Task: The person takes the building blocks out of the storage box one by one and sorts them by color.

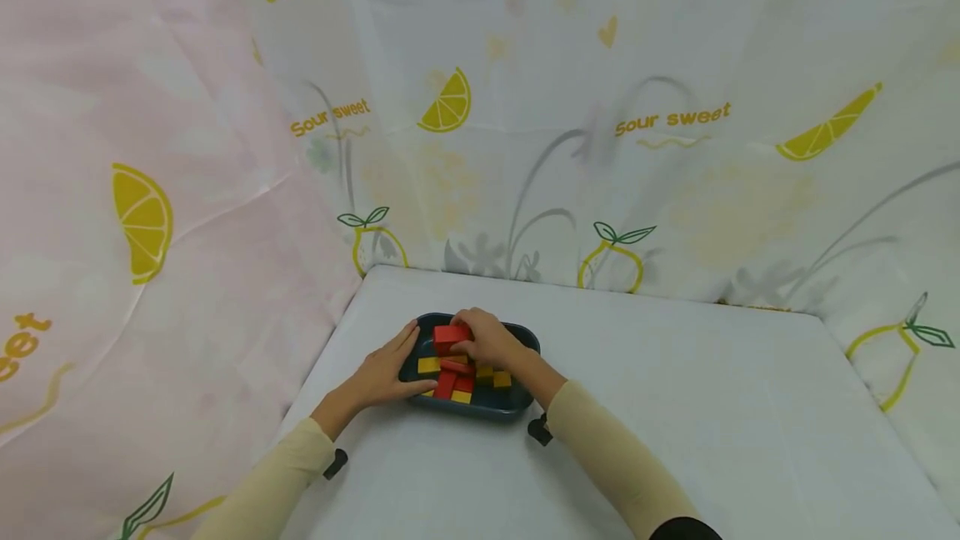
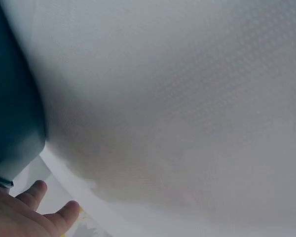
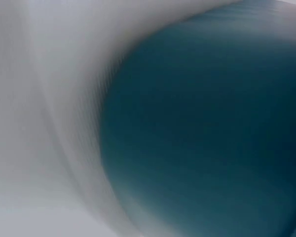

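A dark blue tray with rounded corners holds several red blocks and yellow blocks. Over its back-left part, my right hand pinches a red block between thumb and fingers. My left hand lies along the tray's left end, fingers straight at the rim and thumb reaching over the front-left edge. In the left wrist view, fingers of that hand show beside the tray's outer wall. The right wrist view is filled mostly by the tray's side; the right hand's grip is hidden there.
The tray stands on a white-covered table, near its back-left corner. A printed cloth wall with lemons rises behind, and a pinkish cloth closes off the left. Black wrist cameras hang below both wrists.
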`<state>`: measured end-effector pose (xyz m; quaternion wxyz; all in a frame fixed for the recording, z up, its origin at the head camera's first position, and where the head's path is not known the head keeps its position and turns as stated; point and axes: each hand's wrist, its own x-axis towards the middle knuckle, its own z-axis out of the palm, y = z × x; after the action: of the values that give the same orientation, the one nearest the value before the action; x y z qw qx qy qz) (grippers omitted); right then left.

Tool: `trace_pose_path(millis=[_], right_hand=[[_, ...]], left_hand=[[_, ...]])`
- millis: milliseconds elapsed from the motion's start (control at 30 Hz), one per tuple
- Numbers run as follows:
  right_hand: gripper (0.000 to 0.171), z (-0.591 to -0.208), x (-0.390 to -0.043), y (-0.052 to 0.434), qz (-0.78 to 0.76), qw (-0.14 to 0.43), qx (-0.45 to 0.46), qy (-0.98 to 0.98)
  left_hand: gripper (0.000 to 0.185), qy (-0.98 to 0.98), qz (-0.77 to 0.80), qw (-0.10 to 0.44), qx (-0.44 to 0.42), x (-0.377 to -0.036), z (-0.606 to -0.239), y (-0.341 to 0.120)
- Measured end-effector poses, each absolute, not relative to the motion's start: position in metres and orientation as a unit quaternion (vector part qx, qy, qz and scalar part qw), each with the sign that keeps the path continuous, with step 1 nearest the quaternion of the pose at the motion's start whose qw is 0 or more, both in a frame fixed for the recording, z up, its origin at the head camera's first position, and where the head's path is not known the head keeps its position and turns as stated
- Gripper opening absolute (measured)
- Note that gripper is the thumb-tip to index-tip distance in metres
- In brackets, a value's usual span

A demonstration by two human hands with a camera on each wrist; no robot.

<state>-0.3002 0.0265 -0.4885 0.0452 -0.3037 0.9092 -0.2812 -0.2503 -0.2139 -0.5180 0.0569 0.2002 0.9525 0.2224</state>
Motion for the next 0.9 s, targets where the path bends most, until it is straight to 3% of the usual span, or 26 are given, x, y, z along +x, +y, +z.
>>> trace_pose_path(millis=[900], right_hand=[[0.032, -0.471, -0.308, 0.071, -0.344, -0.05, -0.27, 0.898]], left_hand=[[0.111, 0.963, 0.203, 0.037, 0.172, -0.241, -0.522, -0.249]])
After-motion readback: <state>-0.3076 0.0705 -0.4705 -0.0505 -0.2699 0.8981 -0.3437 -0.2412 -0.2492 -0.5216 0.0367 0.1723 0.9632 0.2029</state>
